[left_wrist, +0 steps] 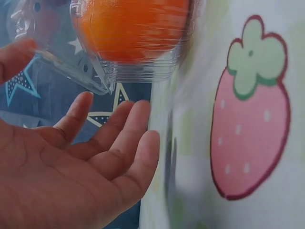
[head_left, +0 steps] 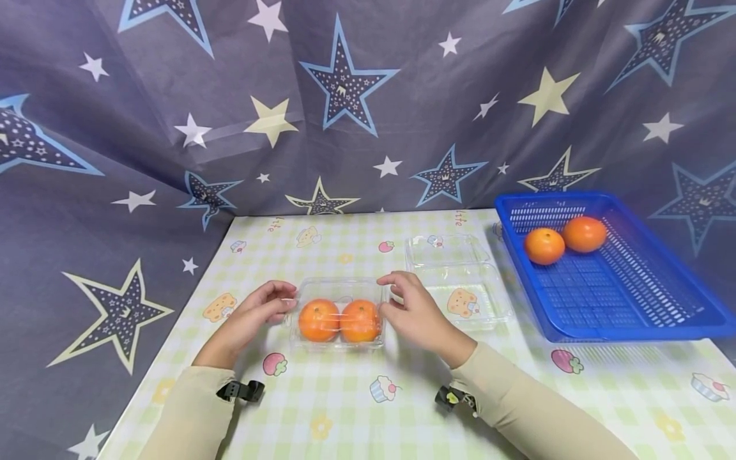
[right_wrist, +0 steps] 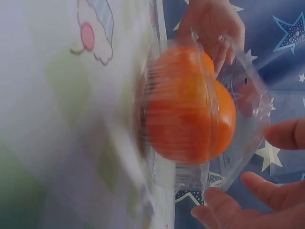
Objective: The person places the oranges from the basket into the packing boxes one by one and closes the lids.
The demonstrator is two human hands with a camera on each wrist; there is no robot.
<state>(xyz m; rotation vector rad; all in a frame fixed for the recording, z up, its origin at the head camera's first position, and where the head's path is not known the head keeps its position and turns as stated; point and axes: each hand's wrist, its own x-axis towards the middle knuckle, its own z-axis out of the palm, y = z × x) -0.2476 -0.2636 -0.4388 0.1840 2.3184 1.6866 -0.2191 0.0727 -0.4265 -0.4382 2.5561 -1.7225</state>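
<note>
A clear plastic clamshell box [head_left: 338,344] stands on the table with two oranges, a left one [head_left: 319,320] and a right one [head_left: 360,321], side by side in it. Its clear lid [right_wrist: 259,114] is tilted partway up over the fruit. My left hand [head_left: 253,317] is at the box's left side; in the left wrist view its thumb meets the lid's edge while the other fingers are loosely extended. On the right side, my right hand [head_left: 416,313] has its fingertips at the lid's edge, fingers spread and lightly bent.
A second clear clamshell box [head_left: 489,294] lies opened flat behind my right hand. At the right stands a blue plastic basket [head_left: 575,332] holding two more oranges [head_left: 544,246]. A checked tablecloth [head_left: 322,396] covers the table, and a star-patterned curtain [head_left: 368,160] hangs behind it.
</note>
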